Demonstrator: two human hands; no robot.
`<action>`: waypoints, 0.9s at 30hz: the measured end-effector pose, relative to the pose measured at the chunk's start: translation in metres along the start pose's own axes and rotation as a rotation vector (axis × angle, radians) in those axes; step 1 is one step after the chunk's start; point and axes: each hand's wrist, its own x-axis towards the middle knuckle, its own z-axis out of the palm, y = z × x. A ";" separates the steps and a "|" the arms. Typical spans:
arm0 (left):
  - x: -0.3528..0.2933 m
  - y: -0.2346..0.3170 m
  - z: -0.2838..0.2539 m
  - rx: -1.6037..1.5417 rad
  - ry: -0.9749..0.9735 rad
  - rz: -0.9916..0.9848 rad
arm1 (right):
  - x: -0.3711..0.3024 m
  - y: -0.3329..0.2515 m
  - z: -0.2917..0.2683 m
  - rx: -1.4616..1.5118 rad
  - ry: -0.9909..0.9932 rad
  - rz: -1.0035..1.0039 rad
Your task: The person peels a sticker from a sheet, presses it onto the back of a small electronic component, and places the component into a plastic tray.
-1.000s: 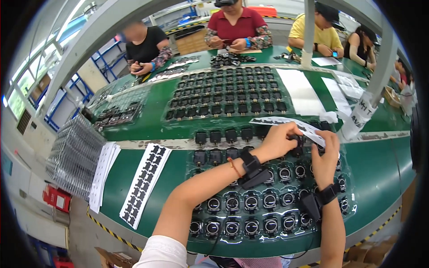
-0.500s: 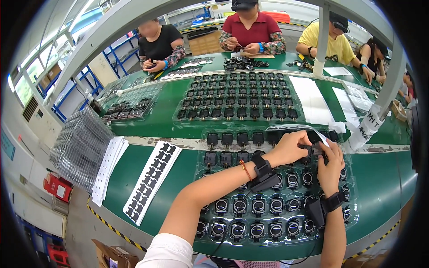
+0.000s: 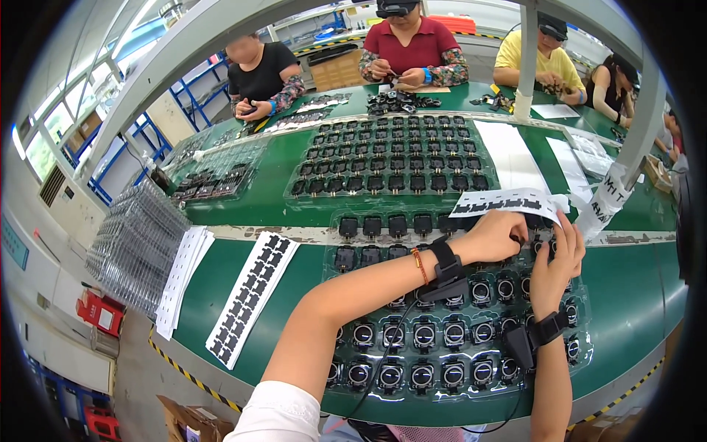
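A long green workbench (image 3: 280,199) carries a clear tray (image 3: 442,324) of small black round-lensed parts at its near edge, with a white sticker sheet (image 3: 250,295) lying left of that tray. Over the tray's far right corner, the left hand (image 3: 497,236) has its fingers curled together on one black part there. The right hand (image 3: 556,265), touching the left, has its fingers bent over the same spot; whether it clamps anything cannot be told.

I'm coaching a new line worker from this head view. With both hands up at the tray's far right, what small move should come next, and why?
Probably press the left hand down on the black part beside the right hand: both hands meet there, under the sticker sheet, on the clear tray.
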 end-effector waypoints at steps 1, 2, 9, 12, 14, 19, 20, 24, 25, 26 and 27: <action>0.005 0.002 0.000 -0.008 0.005 -0.032 | 0.000 0.001 0.000 -0.006 0.002 0.008; 0.011 0.002 0.001 0.000 0.006 -0.048 | 0.000 0.001 -0.001 0.009 0.036 -0.003; 0.039 -0.006 0.016 0.045 -0.041 -0.120 | 0.004 -0.005 -0.011 0.113 0.156 -0.019; 0.039 -0.015 0.021 0.167 -0.055 -0.042 | 0.001 -0.007 -0.001 0.150 0.164 0.061; 0.040 -0.016 0.024 0.190 -0.049 -0.038 | 0.001 -0.006 -0.003 0.211 0.170 0.084; 0.046 -0.008 0.022 0.283 -0.099 -0.030 | 0.006 -0.001 -0.007 0.305 0.228 0.140; 0.046 -0.006 0.020 0.247 -0.150 -0.080 | 0.005 -0.001 -0.006 0.335 0.230 0.155; 0.044 -0.008 0.020 0.292 -0.160 -0.072 | 0.006 -0.002 -0.006 0.344 0.214 0.173; 0.043 -0.008 0.019 0.319 -0.139 -0.053 | 0.007 -0.002 -0.006 0.345 0.208 0.174; 0.043 -0.007 0.019 0.319 -0.137 -0.057 | 0.006 -0.001 -0.006 0.343 0.200 0.177; 0.044 -0.005 0.019 0.274 -0.132 -0.099 | 0.007 -0.001 -0.006 0.346 0.197 0.174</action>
